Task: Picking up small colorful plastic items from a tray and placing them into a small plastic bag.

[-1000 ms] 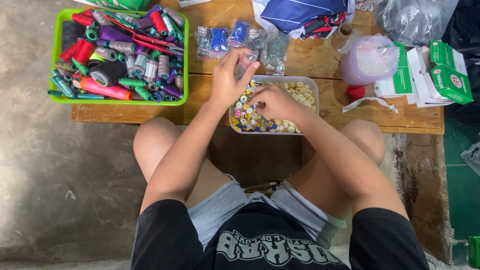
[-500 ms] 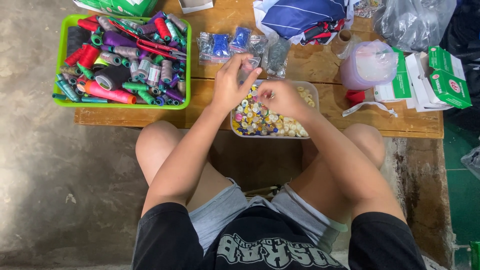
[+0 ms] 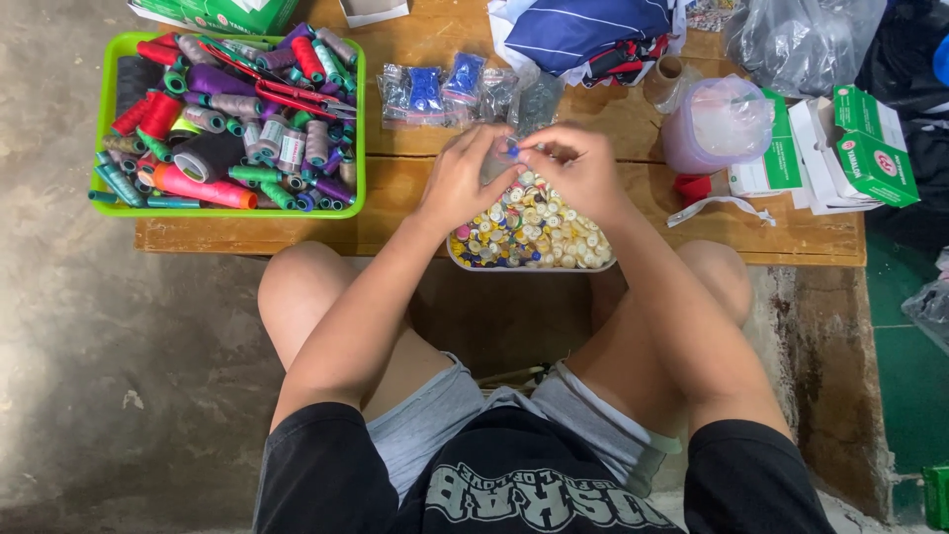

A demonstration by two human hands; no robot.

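Now both hands are raised slightly compared with a moment ago: a small blue button (image 3: 512, 150) is pinched between left hand (image 3: 463, 183) and right hand (image 3: 578, 170), just above the button tub (image 3: 474, 263).

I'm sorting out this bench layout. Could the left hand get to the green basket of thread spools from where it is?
Probably yes: the left hand sits over the button tray, and only bare wooden bench lies between it and the green basket.

We see a green tray (image 3: 104, 119) of thread spools (image 3: 232, 129) on a wooden table (image 3: 791, 237), small blue-filled bags (image 3: 445, 89), and green-and-white boxes (image 3: 860, 148).
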